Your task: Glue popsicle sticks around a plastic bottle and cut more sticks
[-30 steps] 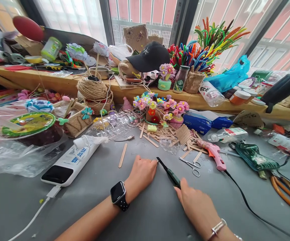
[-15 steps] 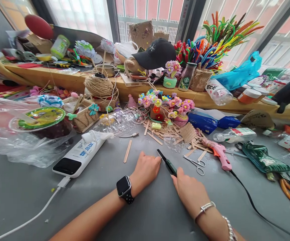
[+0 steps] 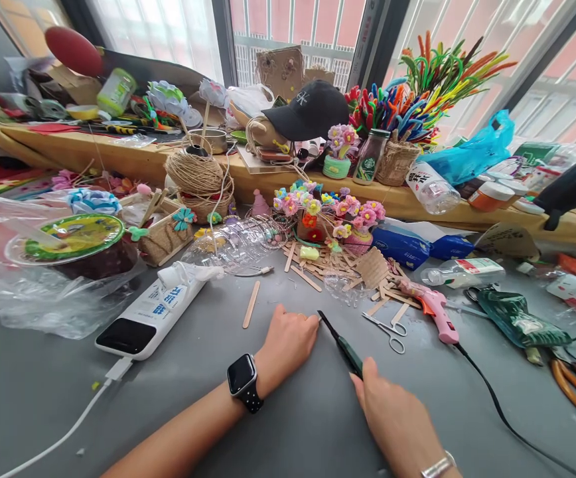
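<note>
My right hand is closed around a dark green utility knife, whose black blade points up and left. The blade's tip is close to the fingertips of my left hand. That left hand rests on the grey table with its fingers curled in a pinch; whatever they hold is too small or hidden to name. A single wooden stick lies left of my left hand. Small silver scissors lie to the right, beyond the knife.
Behind the hands spreads a pile of wooden sticks. A pink glue gun with a black cord lies at right, and a white power bank with a cable at left. Pipe-cleaner flowers stand at the back.
My right hand and the knife have moved down and to the right, a little farther from my left hand. The left hand stays in nearly the same place, still pinched.
</note>
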Tool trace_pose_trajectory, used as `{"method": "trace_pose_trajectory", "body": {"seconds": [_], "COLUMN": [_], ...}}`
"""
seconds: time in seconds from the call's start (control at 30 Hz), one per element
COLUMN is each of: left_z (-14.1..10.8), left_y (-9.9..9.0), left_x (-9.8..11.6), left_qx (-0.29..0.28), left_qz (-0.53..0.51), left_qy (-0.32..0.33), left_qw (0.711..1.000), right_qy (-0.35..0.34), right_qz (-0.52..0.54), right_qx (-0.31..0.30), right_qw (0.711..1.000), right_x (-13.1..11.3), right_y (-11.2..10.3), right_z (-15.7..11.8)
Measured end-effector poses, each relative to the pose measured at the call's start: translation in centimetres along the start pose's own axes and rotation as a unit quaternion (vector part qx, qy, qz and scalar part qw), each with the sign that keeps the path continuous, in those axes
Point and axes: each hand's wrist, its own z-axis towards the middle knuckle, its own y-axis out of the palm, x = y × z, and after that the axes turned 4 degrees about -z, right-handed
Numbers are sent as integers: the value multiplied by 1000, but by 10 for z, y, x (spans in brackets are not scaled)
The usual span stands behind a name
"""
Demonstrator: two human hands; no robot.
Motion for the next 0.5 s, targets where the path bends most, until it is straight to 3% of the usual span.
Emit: {"method": "trace_pose_trajectory", "body": {"seconds": [0.2, 0.37, 0.5], "left_z": [0, 1, 1], "left_y": [0, -1, 0], "left_x": [0, -2, -2], "left_qx": [-2, -2, 5], "left_qz": [13, 17, 17], "left_qy": [-3, 2, 6], "left_qw": [1000, 1000, 1000], "right_qy": [18, -7, 18], "right_qz": [9, -5, 1], "right_qx": [-3, 34, 31], "right_qw": [1000, 999, 999], "right_x": [-1, 6, -3], "right_y": [-4, 7, 2], "right_z": [6, -7, -3]}}
